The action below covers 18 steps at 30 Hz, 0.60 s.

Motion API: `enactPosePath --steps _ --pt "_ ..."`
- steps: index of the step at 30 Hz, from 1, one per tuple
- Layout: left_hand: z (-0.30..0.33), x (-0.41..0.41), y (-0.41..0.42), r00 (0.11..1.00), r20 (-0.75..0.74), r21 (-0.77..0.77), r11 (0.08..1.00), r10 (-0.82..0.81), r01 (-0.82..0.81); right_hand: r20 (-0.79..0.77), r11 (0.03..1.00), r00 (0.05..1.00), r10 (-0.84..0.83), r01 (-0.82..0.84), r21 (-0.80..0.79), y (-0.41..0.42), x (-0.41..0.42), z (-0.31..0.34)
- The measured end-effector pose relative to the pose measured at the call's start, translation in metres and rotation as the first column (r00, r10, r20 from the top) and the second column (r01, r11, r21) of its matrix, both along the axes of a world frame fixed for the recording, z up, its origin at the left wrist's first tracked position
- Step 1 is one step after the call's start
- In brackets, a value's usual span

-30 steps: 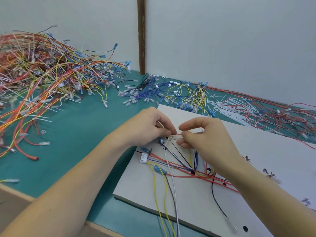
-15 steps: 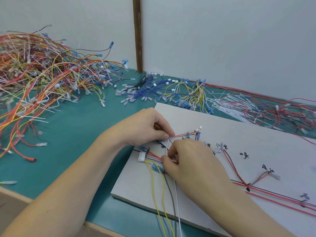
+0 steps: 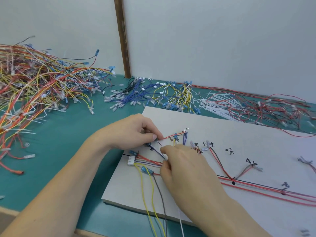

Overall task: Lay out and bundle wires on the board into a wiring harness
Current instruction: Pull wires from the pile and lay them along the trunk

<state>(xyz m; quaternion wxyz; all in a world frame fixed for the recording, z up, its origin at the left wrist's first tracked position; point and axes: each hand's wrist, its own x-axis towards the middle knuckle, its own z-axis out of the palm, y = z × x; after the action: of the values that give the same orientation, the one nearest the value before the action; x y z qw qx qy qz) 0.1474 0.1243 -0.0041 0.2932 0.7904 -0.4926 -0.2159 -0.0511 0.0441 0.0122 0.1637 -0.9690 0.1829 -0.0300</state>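
A white board (image 3: 239,130) with handwritten labels lies on the teal table. Red, black, yellow, grey and white wires (image 3: 266,189) run across it from a white connector (image 3: 131,160) at its left end. My left hand (image 3: 135,132) pinches the end of a red wire (image 3: 172,135) near the board's upper left. My right hand (image 3: 184,166) lies just below it, fingers curled around the wire bundle beside the connector. Two yellow wires (image 3: 145,194) and a grey one hang off the board's front edge.
A big tangled heap of red, yellow and white wires (image 3: 34,86) fills the left of the table. Blue and yellow wires (image 3: 153,94), white cable ties (image 3: 215,105) and thin red wires (image 3: 273,110) lie along the back wall. The table's wooden front edge (image 3: 10,212) is near.
My right hand dropped from the red wire's end down to the bundle by the connector. The left hand kept its pinch. The view shifted right, showing more of the board.
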Motion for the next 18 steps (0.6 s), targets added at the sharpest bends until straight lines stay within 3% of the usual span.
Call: enactPosePath --steps 4,8,13,18 --pt "0.007 -0.007 -0.014 0.99 0.123 -0.013 0.998 0.063 -0.062 -0.07 0.998 0.998 0.007 -0.003 0.057 0.004 -0.005 -0.004" --pt "0.015 -0.016 -0.042 0.949 0.316 0.011 1.0 -0.009 0.006 -0.044 0.997 0.999 0.013 -0.01 0.081 0.0 -0.01 -0.008" --pt "0.011 -0.025 -0.073 0.96 0.27 -0.087 0.99 -0.08 0.107 0.004 0.994 1.0 0.025 -0.025 0.109 -0.001 -0.01 -0.009" --pt "-0.004 -0.023 -0.075 0.935 0.342 -0.131 0.981 -0.09 0.142 0.032 0.982 0.999 0.024 -0.029 0.189 -0.003 -0.02 -0.008"
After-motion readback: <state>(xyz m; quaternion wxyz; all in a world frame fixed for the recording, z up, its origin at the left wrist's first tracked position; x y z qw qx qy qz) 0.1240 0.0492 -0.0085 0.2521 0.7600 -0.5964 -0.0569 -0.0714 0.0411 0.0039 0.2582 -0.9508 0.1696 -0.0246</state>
